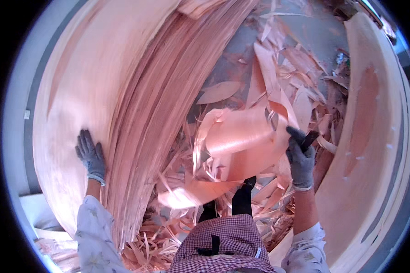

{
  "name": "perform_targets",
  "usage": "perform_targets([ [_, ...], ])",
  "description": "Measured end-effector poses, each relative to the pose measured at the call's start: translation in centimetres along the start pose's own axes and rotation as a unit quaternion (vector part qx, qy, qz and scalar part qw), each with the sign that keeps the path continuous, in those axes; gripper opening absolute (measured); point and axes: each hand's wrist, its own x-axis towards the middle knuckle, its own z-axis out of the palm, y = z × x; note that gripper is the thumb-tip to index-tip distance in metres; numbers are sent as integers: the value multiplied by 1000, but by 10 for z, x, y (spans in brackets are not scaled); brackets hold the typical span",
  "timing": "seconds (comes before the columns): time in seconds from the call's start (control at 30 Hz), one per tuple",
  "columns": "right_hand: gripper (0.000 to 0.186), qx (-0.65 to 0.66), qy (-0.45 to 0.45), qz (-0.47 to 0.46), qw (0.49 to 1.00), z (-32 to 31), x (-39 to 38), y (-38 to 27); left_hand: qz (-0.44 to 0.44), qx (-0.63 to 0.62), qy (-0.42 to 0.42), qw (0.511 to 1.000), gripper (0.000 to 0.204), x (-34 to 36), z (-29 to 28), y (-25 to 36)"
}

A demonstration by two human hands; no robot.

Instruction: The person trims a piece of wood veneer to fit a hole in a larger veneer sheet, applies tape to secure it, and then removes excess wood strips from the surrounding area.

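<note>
- Left hand (91,155), grey glove: fingers spread, palm flat on the top sheet of the veneer stack (136,113).
- Veneer stack: tall pile of thin reddish sheets, layered edges facing right.
- Loose veneer sheet (234,150): right of the stack, curled, lifted above the floor scraps (300,77).
- Right hand (300,159), grey glove: right of the stack, fingers pinching the loose sheet's edge together with a dark object, kind unclear.
- Risk, judged: the thin sheet may tear at the one-point pinch; scraps underfoot could cause a slip.

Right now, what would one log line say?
left hand flat on veneer stack | right hand gripping loose veneer sheet | scraps on floor
</note>
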Motion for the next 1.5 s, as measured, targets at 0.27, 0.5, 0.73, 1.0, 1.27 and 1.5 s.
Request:
perform_targets([
  [0.27,22,-69,-96,-42,992,-70,-10,-205,125,-712,-303,621,80,21,-180,199],
  [0.5,25,-101,-40,-134,985,-161,-7,-307,278,-783,-474,291,62,77,-385,338],
  [0.73,28,13,87,-182,979,-257,-20,-341,261,-822,-302,405,45,104,-496,381],
  [1.0,29,-1,93,-198,976,-287,-30,-381,510,-644,-420,386,93,37,-442,398],
  [1.27,27,-148,1,-155,977,-250,13,-364,389,-701,-474,365,53,8,-472,517],
  [1.5,35,-344,48,-238,907,-244,36,-370,161,-779,-597,103,62,77,-467,536],
])
